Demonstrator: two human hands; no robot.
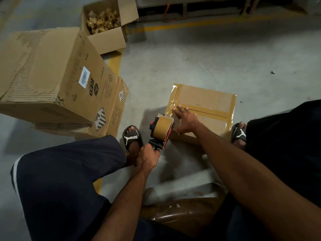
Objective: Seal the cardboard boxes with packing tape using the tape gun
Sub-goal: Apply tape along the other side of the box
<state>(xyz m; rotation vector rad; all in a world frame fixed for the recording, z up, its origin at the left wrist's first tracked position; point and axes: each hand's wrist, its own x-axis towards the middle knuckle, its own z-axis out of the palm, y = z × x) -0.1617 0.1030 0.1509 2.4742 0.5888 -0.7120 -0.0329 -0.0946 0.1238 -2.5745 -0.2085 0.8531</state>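
Grey floor holds the small box [205, 108], stiff but light, pinned under a flat right hand [185, 119] while the left hand [147, 157] grips the tape gun [160, 131] by its handle.

A small brown cardboard box [206, 108] lies flat on the grey floor, its flaps closed and glossy tan tape along its edges. The tape gun [160, 132], black and red with a brown tape roll, stands at the box's near-left corner.
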